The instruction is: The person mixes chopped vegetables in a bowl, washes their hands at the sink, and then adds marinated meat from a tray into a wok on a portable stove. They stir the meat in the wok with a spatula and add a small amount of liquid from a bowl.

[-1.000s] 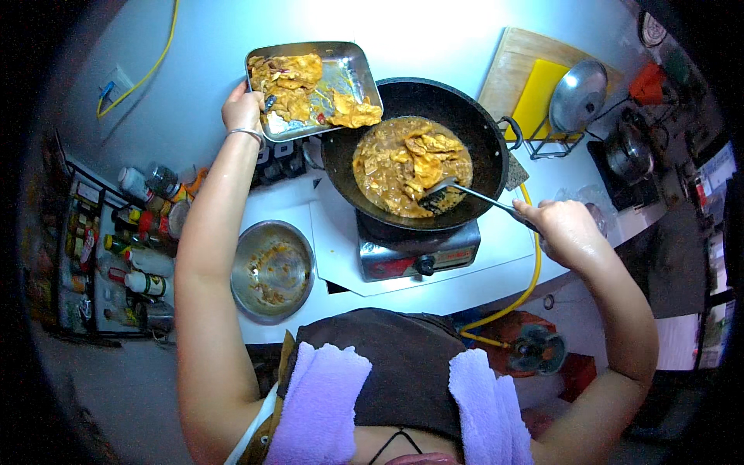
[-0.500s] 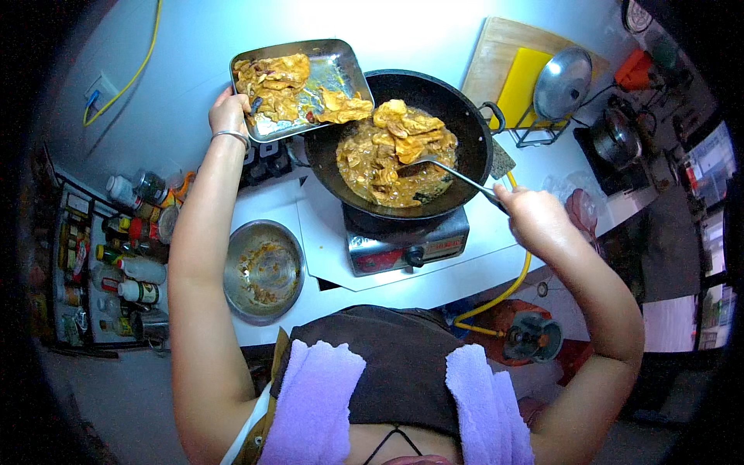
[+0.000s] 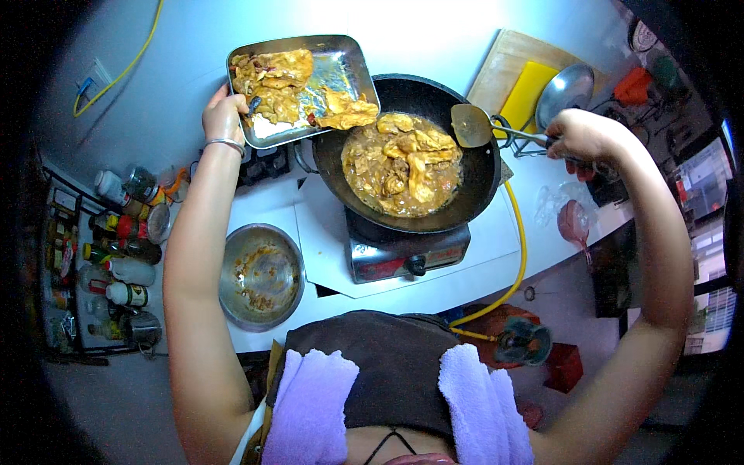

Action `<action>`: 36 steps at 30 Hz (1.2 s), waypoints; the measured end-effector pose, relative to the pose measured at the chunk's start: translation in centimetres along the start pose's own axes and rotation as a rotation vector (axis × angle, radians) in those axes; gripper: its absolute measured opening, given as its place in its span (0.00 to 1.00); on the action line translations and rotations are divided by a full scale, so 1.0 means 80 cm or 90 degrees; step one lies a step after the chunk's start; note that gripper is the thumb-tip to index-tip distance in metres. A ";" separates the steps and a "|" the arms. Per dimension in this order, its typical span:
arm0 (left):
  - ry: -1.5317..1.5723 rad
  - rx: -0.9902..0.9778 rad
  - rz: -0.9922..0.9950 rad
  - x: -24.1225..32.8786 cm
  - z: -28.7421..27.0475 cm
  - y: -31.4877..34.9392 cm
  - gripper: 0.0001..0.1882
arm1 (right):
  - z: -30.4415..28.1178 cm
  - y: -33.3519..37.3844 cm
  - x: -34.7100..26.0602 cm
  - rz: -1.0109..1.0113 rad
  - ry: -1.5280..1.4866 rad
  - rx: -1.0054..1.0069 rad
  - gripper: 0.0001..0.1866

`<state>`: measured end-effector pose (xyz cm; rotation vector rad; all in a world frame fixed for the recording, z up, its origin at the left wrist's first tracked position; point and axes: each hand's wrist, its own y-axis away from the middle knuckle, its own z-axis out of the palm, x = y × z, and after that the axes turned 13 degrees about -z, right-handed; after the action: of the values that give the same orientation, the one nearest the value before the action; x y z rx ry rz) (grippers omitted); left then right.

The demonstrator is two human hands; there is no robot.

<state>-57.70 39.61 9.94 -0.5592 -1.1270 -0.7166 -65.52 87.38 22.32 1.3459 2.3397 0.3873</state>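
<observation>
My left hand grips the left edge of a rectangular metal tray, tilted against the wok's upper left rim. Golden-brown sheets of food lie in the tray, and one piece reaches its lower right corner. In the black wok more such pieces rest on a brown, saucy stew. Closed round its handle, my right hand holds a metal spatula. The blade is raised over the wok's right rim, out of the food. Beneath the wok stands a portable gas stove.
A stained steel bowl sits left of the stove. Bottles and jars crowd a rack at the far left. Behind on the right stand a wooden board, a yellow board and a lid. A yellow hose runs down to a gas cylinder.
My right hand has lifted the spatula out of the stew and moved it right and up, over the rim. The tray has barely shifted. The pieces in the wok lie more spread out.
</observation>
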 end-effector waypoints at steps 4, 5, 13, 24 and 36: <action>0.016 -0.011 -0.010 0.000 0.000 0.003 0.34 | -0.019 -0.062 0.002 0.041 0.015 -0.038 0.08; 0.021 -0.014 -0.013 -0.001 -0.002 0.001 0.34 | -0.019 -0.074 0.005 0.032 -0.013 -0.066 0.08; 0.023 -0.040 -0.019 -0.008 -0.017 -0.007 0.35 | 0.023 -0.139 0.105 -0.046 -0.355 -0.245 0.10; 0.044 -0.049 -0.041 -0.007 -0.013 -0.006 0.34 | 0.120 -0.157 0.096 -0.143 -0.651 -0.294 0.16; 0.027 -0.047 -0.031 -0.005 -0.010 -0.005 0.35 | 0.084 -0.054 0.076 -0.157 -0.386 -0.134 0.23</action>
<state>-57.59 38.84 9.28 -0.5781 -1.0808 -0.8111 -68.27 90.77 13.25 0.8985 1.8633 0.1178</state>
